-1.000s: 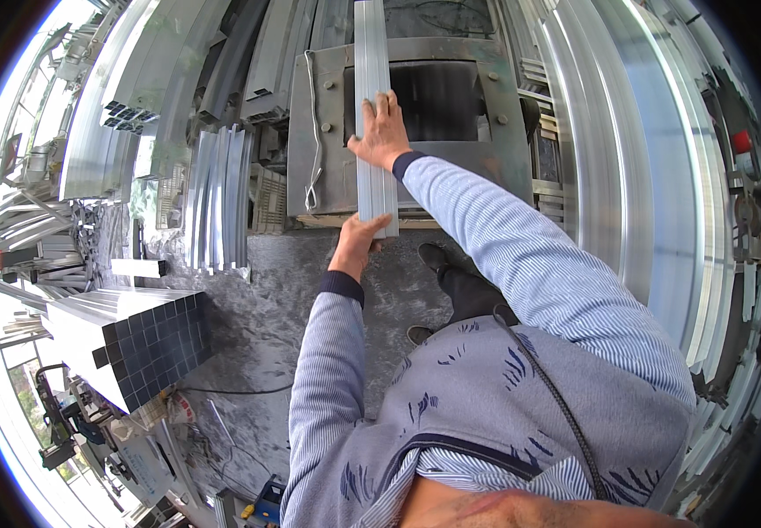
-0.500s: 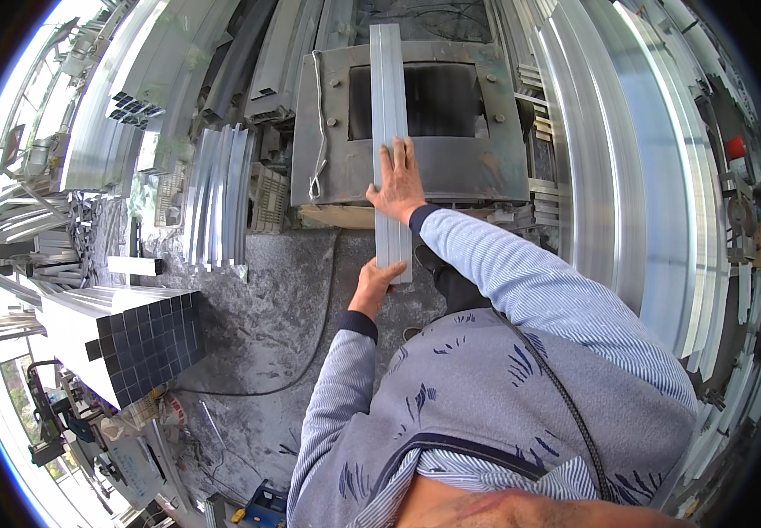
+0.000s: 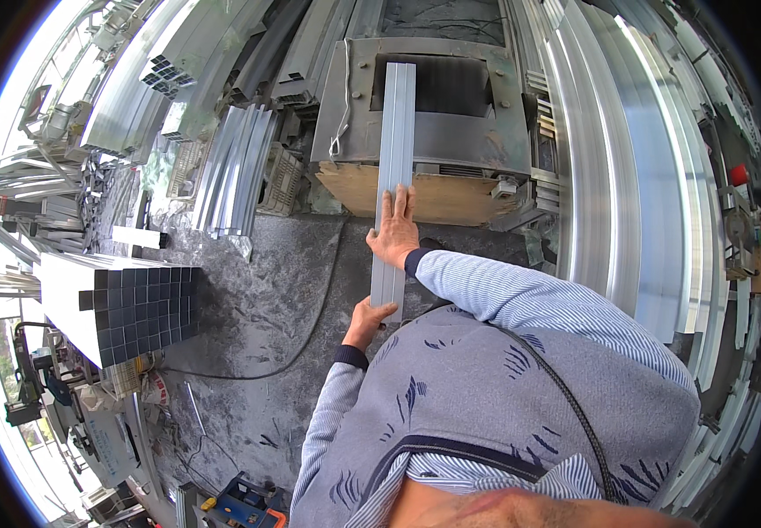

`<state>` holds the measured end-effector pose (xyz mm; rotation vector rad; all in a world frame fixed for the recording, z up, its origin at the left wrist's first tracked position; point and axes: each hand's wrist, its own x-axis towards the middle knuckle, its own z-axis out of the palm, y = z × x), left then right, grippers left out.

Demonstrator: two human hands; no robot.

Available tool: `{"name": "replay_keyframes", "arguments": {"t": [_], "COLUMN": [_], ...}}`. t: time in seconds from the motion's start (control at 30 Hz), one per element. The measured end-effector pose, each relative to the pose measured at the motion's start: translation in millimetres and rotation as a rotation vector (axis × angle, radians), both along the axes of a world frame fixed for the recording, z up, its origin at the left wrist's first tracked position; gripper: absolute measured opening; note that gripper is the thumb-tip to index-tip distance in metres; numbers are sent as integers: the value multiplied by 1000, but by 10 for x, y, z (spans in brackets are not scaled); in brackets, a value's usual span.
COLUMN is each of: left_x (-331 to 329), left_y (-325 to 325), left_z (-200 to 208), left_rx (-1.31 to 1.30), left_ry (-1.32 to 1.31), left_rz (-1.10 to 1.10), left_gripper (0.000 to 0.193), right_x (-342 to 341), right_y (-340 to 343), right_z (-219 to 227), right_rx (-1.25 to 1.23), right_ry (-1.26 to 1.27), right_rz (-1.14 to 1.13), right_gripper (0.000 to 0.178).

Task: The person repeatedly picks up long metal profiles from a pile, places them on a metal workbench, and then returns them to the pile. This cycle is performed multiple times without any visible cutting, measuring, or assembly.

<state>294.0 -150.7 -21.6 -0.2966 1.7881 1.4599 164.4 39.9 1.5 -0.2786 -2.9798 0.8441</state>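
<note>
A long silver-grey metal profile [image 3: 399, 123], with grooves along its length, points away from me. My left hand [image 3: 369, 323] is closed on its near end, thumb over the top face. Further along, my right hand [image 3: 394, 231] grips it from above, fingers forward along the face and thumb at the left edge. The profile's far end overlaps the dark opening of a grey metal housing [image 3: 464, 141]. I cannot tell whether the two touch. My palms and the profile's underside are hidden.
A bundle of square tubes [image 3: 147, 304] stands at the left, with metal lengths [image 3: 235, 167] behind it. Long profiles [image 3: 596, 176] line the right side. A dark cable [image 3: 314, 334] crosses the floor, and a blue tool tray [image 3: 244, 502] lies at the lower left.
Both hands and the profile have come back toward my body. The profile's far end, earlier beyond the housing's far edge, now lies over its opening. My view has shifted slightly.
</note>
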Motion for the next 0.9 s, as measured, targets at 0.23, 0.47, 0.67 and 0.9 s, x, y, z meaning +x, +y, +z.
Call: {"name": "replay_keyframes", "arguments": {"t": [0.23,0.47,0.67,0.9], "left_x": [263,-538,-1525,-3122], "left_y": [-192,133,920,1836], "left_z": [89,596,805,1028], "left_rx": [15,373,702,-629], "left_ry": [88,-30,-168,510], "left_rz": [28,42,137,-216], "left_gripper": [56,47,70,73], "right_x": [187,-692,-1595,-3049], "right_y": [-195,301,990,1671], "right_z": [189,266,182,327], "right_rx": [-117,-393,-1165,-289], "right_ry": [-8,287,278,414], "right_rz": [45,-28,-154,-163], "right_gripper": [106,102,101,92]}}
